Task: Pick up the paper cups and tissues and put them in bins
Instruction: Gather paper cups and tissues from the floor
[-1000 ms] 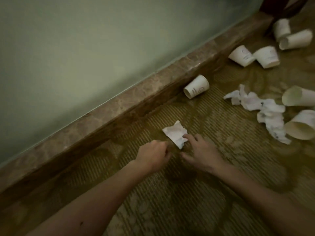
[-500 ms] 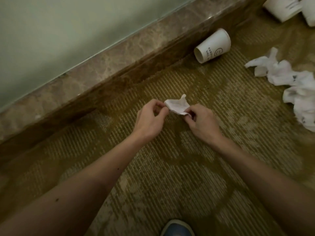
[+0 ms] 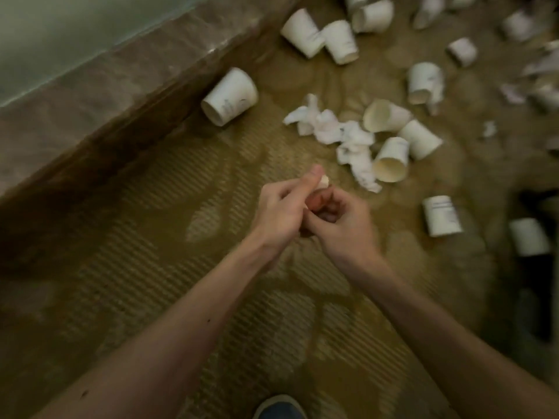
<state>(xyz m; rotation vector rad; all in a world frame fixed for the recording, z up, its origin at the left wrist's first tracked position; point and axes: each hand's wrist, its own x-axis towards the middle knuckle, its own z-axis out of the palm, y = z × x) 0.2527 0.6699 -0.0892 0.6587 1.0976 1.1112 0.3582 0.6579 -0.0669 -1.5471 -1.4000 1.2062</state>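
"White tissue, crumpled small. In the head view, the only one we have, where is it?"

"Centre of the frame, lifted off the carpet. The small tissue wad peeps out just under the thumb tip of the left hand, whose fingers are curled in and pinch it."

"And the right hand?"

"It touches the left, fingers curled tight beneath the wad. Motion blur and the hands themselves hide whether it grips any tissue; I cannot tell."

"How will it handle?"

"My guess: almost weightless, soft, no stiffness at all. It squashes to whatever the fist makes of it, and a loose corner could trail or tear. Balled up in one palm seems safest."

"What remains?"

"Plenty. A long twisted tissue lies right of centre, its lower end beside the paper cups. One cup lies on its side against the baseboard, upper left of middle; more are scattered across the upper right."

"Where would you hold those?"

"Cups look light and thin-walled, easily crushed. Take them round the body, or hook fingers inside the rim; they would likely nest. The long tissue wants gathering from the middle."

"Any bin?"

"None in view. A shoe shows at the bottom edge."
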